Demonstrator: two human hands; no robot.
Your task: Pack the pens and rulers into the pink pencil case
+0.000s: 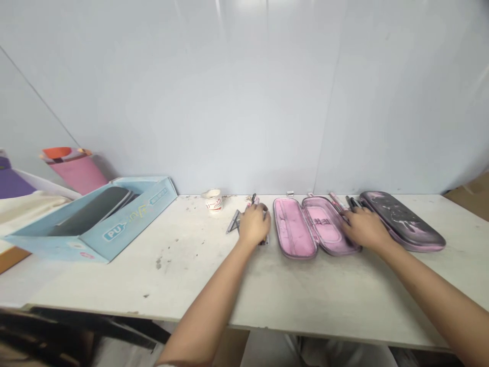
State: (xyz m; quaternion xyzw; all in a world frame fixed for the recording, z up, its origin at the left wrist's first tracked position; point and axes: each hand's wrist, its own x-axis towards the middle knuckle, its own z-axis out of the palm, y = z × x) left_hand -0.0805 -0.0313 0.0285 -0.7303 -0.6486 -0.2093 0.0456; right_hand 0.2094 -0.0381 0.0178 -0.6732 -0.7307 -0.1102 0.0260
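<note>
My left hand (pixel 253 224) rests low over a small pile of stationery, fingers curled down. Beside it a clear set square (pixel 233 223) sticks out to the left, and a dark pen (pixel 253 198) shows past the fingertips. What lies under the palm is hidden. In the middle right, a pink pencil case (pixel 293 229) lies unzipped and opened flat, with elastic loops inside. My right hand (pixel 362 227) reaches over its right edge, fingers closed around several pens (pixel 335 201); their lower ends are hidden. Right of that hand lies a closed black-and-pink pencil case (pixel 407 219).
At the left stands a light blue box (pixel 133 224) holding a dark case (pixel 95 209). Behind it is a pink pouch (pixel 78 171). A paper cup (pixel 213 201) stands by the wall. A cardboard box (pixel 469 196) sits at the far right. The table's front edge (pixel 305 334) runs below my arms.
</note>
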